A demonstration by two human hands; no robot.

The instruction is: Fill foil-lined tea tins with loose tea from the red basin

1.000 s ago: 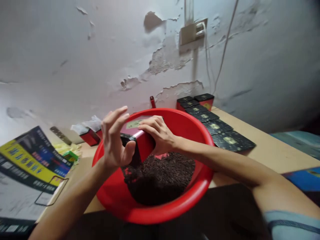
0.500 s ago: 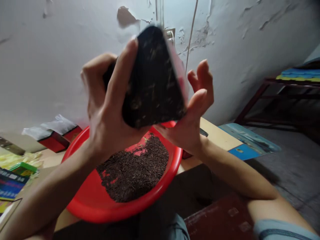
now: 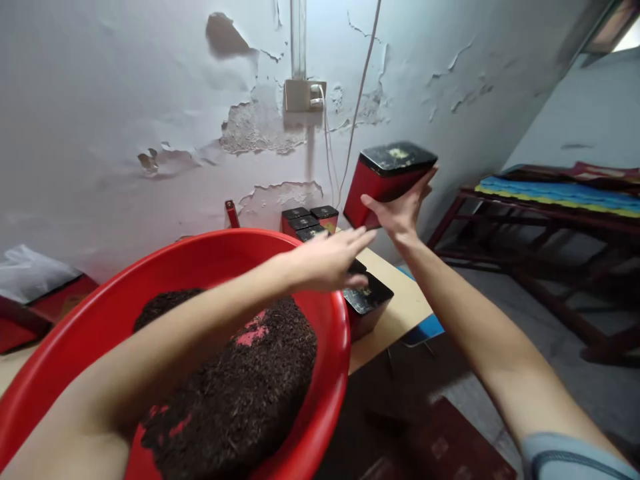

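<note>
My right hand (image 3: 403, 210) holds up a red tin (image 3: 367, 190) with a black lid, its fingers around the lower side, above the far end of the table. Stretched across the basin, my left hand (image 3: 330, 260) has its fingers extended and nothing in them. It hovers beside the basin's right rim, close to a group of black-lidded tins (image 3: 370, 297) that it partly hides. The big red basin (image 3: 330, 400) holds a heap of dark, dry shreds that look like tea leaves (image 3: 250, 380), with patches of red bottom showing through.
Tins with clear plastic bags (image 3: 35, 273) stand left of the basin. The pale tabletop (image 3: 405, 300) ends at the right. Beyond it is a dark red rack (image 3: 453, 217) with blue and yellow sheets. A wall socket (image 3: 305, 97) with hanging cords is ahead.
The tin, earlier between both hands above the basin, has moved right in my right hand alone. My left hand has let go of it and opened. The view has shifted right.
</note>
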